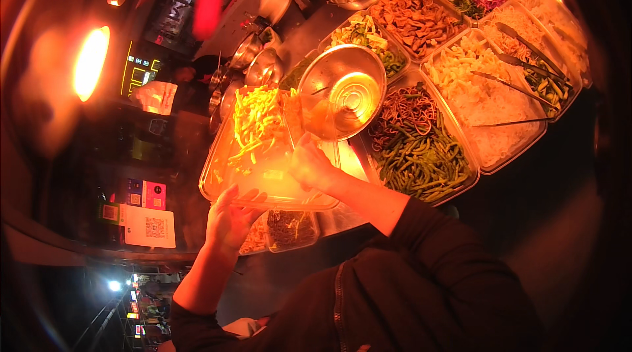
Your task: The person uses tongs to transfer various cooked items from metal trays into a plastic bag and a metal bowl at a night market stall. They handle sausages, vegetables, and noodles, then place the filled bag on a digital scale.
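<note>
A clear plastic food tray (217, 174) is raised and tilted in front of me. Yellow noodle-like strips (259, 120) fill its far part, while much of the near part shows bare plastic. My left hand (229, 218) supports the tray's near edge from below, some fingers seen through the plastic. Over the tray's right side, my right hand (311, 162) is curled with its fingers bent; whether it grips the tray or something small cannot be told. Just beyond this hand is a large steel bowl (316, 68), partly behind the tray's transparent wall.
Trays of green beans and dark noodles (419, 154), pale noodles (493, 100) and brown slices (414, 16) stand to the right. Metal tongs (533, 58) lie across some. Several small steel bowls (264, 68) sit beyond. A bright lamp (91, 63) glows at left, above printed code cards (150, 226).
</note>
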### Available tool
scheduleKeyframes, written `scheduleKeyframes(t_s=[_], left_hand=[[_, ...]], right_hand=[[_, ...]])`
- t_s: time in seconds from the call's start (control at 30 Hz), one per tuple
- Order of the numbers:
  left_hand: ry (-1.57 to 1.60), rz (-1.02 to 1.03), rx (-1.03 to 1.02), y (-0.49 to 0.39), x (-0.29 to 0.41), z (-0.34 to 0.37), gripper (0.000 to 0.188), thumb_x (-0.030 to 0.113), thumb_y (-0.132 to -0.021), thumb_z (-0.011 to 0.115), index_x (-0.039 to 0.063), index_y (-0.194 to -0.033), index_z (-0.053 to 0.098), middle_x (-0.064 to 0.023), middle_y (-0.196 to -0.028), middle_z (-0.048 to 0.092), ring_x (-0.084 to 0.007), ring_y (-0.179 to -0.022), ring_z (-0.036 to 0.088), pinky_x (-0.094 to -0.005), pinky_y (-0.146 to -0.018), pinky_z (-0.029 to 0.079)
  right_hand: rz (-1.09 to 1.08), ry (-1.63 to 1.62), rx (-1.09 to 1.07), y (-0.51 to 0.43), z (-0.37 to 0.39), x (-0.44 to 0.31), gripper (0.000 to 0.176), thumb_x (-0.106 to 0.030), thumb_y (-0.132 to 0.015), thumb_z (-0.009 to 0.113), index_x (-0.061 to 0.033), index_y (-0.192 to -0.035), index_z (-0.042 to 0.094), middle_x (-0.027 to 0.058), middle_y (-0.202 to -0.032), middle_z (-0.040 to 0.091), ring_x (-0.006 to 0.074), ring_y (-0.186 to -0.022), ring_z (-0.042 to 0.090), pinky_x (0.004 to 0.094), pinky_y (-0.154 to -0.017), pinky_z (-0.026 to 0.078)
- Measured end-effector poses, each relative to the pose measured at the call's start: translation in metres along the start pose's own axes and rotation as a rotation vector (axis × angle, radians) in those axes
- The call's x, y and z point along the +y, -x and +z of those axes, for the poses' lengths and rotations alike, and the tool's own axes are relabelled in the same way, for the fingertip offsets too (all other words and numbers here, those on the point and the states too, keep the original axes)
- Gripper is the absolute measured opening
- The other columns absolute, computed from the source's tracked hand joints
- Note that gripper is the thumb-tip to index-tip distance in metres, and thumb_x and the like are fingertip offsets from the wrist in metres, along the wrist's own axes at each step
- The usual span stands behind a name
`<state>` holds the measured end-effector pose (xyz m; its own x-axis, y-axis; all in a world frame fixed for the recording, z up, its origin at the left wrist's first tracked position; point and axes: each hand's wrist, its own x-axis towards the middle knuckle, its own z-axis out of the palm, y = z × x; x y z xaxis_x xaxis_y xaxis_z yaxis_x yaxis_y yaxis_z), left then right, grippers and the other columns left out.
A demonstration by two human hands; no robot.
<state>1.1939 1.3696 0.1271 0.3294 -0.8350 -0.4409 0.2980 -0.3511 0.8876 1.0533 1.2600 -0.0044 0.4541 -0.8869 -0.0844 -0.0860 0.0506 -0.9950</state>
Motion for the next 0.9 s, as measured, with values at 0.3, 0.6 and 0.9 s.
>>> scheduleKeyframes(t_s=[0.3, 0.6, 0.9], left_hand=[[0.152, 0.039, -0.080, -0.007, -0.012, 0.011, 0.046, 0.019, -0.091, 0.055, -0.002, -0.127, 0.036, -0.0257, -0.124, 0.046, -0.0448, -0.114, 0.049, -0.0546, -0.090, 0.048], [0.200, -0.010, -0.141, -0.006, -0.016, -0.001, 0.040, 0.017, -0.091, 0.052, -0.002, -0.125, 0.041, -0.0210, -0.126, 0.049, -0.0408, -0.117, 0.048, -0.0487, -0.092, 0.050], [0.264, -0.054, -0.082, 0.001, -0.023, -0.010, 0.050, 0.018, -0.091, 0.053, 0.000, -0.133, 0.032, -0.0231, -0.128, 0.046, -0.0450, -0.117, 0.047, -0.0479, -0.080, 0.055]], right_hand=[[-0.085, 0.141, 0.112, -0.016, -0.017, 0.000, 0.064, -0.028, -0.092, 0.045, 0.0291, -0.113, 0.025, 0.0200, -0.056, 0.055, 0.0332, -0.058, 0.062, 0.0385, -0.060, 0.051], [-0.094, 0.162, 0.080, -0.011, -0.018, -0.005, 0.063, -0.027, -0.091, 0.046, 0.0270, -0.116, 0.024, 0.0226, -0.066, 0.054, 0.0350, -0.063, 0.062, 0.0397, -0.062, 0.051], [-0.091, 0.173, -0.005, -0.008, -0.017, -0.004, 0.063, -0.026, -0.091, 0.048, 0.0250, -0.119, 0.024, 0.0251, -0.075, 0.052, 0.0369, -0.068, 0.062, 0.0409, -0.065, 0.051]])
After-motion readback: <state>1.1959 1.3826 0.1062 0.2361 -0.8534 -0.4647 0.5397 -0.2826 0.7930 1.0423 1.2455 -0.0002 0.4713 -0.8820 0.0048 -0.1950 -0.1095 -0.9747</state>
